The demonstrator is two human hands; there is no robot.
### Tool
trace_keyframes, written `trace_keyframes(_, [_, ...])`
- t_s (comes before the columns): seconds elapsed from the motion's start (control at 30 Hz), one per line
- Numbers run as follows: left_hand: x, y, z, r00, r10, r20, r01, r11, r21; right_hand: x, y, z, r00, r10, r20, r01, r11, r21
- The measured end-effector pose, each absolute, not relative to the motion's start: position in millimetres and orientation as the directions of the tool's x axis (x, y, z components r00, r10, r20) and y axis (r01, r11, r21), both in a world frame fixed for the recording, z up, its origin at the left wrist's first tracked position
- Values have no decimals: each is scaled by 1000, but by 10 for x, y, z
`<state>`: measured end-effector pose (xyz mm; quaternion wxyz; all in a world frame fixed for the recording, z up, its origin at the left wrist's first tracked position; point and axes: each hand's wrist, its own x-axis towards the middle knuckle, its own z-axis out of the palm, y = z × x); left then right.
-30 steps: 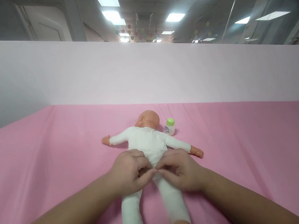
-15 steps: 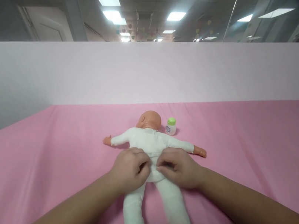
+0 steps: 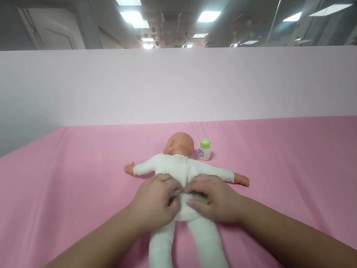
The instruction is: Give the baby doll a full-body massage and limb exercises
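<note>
On the pink cover [image 3: 289, 180] I have a white-suited doll [image 3: 186, 211], head pointing away.
My left hand [image 3: 155, 201] curls at its lower back, though from my end I can't tell whether the fingers grip; my right hand [image 3: 217, 199] faces it, thumb and fingers apart. Beside the doll's head stands a green-capped bottle [image 3: 204, 151].

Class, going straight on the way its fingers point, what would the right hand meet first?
Probably the left hand: the right hand points towards it across the white-clad doll. Depth is unclear, so the doll might come first.
</note>
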<state>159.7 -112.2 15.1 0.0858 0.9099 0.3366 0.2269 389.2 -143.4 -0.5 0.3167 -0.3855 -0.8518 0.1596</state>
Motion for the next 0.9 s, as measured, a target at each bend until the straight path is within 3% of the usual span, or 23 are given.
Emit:
trace_keyframes(0.1, [1543, -1153, 191, 643, 617, 453, 516, -787, 338, 3940, -1468, 20, -514, 732, 448, 471, 677, -566])
trace_keyframes(0.23, [1580, -1151, 166, 580, 469, 666, 448, -866, 220, 4005, -1434, -3, -356, 754, 553, 498, 653, -570])
trace_keyframes(0.3, [1627, -1131, 133, 624, 447, 641, 437, -879, 188, 4006, -1399, -20, -320, 780, 538, 558, 614, -558])
trace_keyframes(0.47, [1684, -1058, 64, 723, 542, 429, 496, -839, 224, 3938, -1355, -48, -423, 810, 407, 590, 586, -555])
trace_keyframes(0.73, [1649, -1093, 60, 674, 517, 528, 523, -838, 154, 3946, -1336, -141, -291, 761, 580, 636, 607, -477])
trace_keyframes(0.9, [1646, -1064, 39, 704, 589, 397, 573, -801, 173, 3938, -1307, -176, -372, 802, 468, 652, 585, -483])
